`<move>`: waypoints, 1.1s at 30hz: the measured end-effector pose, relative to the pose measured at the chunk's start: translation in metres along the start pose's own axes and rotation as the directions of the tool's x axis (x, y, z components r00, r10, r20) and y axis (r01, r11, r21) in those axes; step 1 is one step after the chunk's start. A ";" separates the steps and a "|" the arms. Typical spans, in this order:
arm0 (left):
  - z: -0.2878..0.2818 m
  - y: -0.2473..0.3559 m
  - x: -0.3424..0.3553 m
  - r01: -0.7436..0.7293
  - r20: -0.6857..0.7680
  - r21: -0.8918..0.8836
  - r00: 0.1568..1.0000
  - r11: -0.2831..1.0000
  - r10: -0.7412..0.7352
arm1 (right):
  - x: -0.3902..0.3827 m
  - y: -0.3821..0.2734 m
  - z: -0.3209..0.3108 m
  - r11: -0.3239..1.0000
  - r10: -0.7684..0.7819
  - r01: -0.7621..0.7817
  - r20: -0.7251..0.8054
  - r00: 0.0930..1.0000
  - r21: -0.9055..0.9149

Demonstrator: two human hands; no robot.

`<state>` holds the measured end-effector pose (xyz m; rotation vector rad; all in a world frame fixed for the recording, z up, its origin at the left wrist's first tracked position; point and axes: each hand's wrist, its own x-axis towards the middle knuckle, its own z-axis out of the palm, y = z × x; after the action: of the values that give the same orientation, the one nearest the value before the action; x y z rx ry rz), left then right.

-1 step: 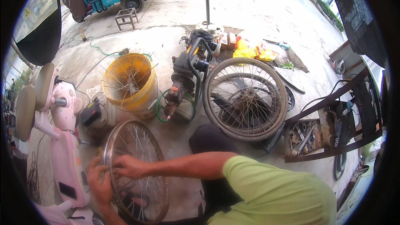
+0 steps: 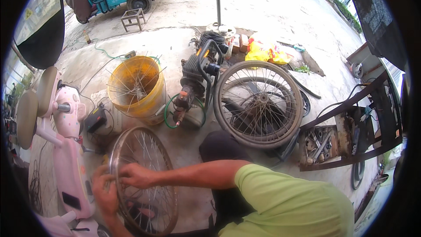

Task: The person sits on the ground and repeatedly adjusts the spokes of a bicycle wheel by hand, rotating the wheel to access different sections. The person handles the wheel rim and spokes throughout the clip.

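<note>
A bare spoked bicycle wheel (image 2: 172,166) without a tyre stands upright, its metal rim turned partly edge-on. My left hand (image 2: 104,189) is at the rim's left, outer side, with its fingers bent against the rim. From the right, my right hand (image 2: 135,175) reaches across to the inner side of the same rim, its fingers pinched together among the spoke ends. Whatever lies between those fingertips is too small or hidden to make out. Both hands are close together, with only the rim between them.
A yellow bucket (image 2: 115,98) holding a spoked hub stands ahead, beside a black-and-grey compressor (image 2: 193,77). Another wheel with a tyre (image 2: 220,114) lies to its right. A metal frame with a tool tray (image 2: 320,145) is far right; a pink scooter (image 2: 70,166) stands close left.
</note>
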<state>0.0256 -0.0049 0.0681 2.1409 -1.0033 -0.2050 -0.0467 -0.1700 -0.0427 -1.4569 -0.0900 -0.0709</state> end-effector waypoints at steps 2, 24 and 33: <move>-0.003 -0.001 0.001 0.021 0.049 -0.078 0.999 0.997 -0.017 | -0.004 -0.004 0.003 0.995 -0.096 0.095 -0.104 0.990 -0.015; 0.009 0.005 -0.004 -0.018 -0.098 0.042 0.995 0.999 0.022 | -0.010 -0.023 -0.001 0.980 -0.169 0.145 -0.177 0.970 -0.140; 0.011 0.005 -0.005 -0.053 -0.074 -0.006 0.996 0.999 0.052 | -0.006 -0.014 -0.005 0.965 -0.205 0.186 -0.086 0.975 -0.184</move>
<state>0.0143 -0.0092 0.0630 2.0969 -1.0129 -0.1035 -0.0539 -0.1768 -0.0297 -1.6135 -0.1457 -0.3229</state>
